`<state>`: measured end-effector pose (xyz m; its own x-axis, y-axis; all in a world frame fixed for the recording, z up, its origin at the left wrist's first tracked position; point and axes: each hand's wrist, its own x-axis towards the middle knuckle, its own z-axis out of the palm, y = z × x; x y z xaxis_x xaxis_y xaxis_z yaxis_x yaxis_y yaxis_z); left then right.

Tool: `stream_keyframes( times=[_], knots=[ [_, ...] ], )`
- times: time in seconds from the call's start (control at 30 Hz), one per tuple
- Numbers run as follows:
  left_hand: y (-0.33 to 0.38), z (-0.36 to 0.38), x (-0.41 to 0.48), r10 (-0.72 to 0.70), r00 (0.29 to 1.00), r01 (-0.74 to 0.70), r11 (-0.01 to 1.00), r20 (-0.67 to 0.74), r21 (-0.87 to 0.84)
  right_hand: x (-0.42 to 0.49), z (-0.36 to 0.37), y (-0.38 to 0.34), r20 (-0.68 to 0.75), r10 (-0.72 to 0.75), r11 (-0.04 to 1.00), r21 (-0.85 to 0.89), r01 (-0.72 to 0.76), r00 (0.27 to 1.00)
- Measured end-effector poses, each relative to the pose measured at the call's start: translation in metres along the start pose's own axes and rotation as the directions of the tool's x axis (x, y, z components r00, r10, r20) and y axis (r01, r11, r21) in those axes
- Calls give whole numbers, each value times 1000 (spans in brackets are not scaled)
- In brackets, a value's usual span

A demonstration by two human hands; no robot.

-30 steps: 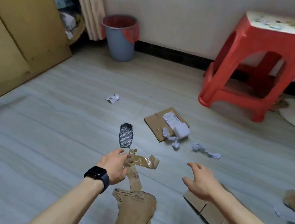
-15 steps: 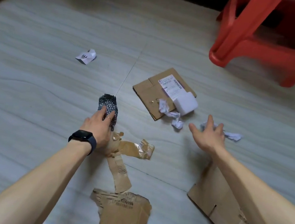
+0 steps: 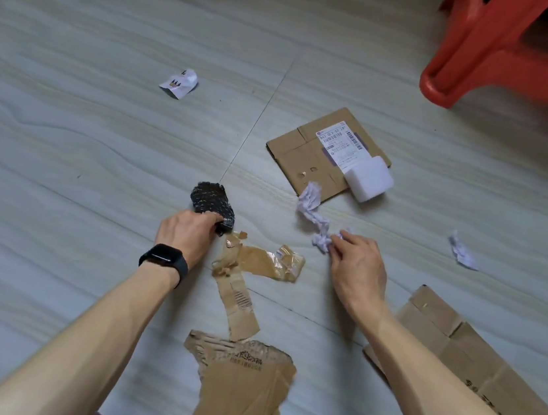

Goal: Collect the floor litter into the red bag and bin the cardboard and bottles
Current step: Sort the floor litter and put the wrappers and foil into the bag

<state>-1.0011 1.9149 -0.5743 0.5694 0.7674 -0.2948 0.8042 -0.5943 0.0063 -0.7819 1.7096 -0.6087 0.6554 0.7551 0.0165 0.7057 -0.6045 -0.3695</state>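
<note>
left hand (image 3: 190, 235) is gripping black bubble wrap (image 3: 213, 201); right hand (image 3: 355, 262) is pinching twisted tissue (image 3: 313, 212) on the floor (image 3: 100, 151). red bag is lying out of view; thin tissue is risking tearing if tugged.

Bubble wrap (image 3: 212, 203) lies left of the twisted tissue (image 3: 313, 214); labelled cardboard (image 3: 324, 153) behind both, stool (image 3: 511, 60) far right
</note>
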Motion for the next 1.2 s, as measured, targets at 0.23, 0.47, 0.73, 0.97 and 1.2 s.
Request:
stream_keyframes(
  times=[0.23,0.47,0.73,0.97,1.2],
  knots=[
    [5,-10,-61,-8,998,15,994,69,-104,-48,-27,-3,294,108,985,-158,-63,950],
    [-23,-92,-151,36,998,-46,974,-47,-221,-98,-109,-59,387,135,985,45,-165,912],
    [-112,-166,-295,-155,968,76,929,-195,-361,-189,-196,-187,233,-177,946,308,101,956],
    [-204,-175,-421,-359,894,232,882,-267,-410,-262,-229,-291,235,-537,826,338,450,810],
    [-263,-152,-514,-494,846,399,837,-202,-376,-306,-212,-392,336,-750,660,333,673,570]
  ],
)
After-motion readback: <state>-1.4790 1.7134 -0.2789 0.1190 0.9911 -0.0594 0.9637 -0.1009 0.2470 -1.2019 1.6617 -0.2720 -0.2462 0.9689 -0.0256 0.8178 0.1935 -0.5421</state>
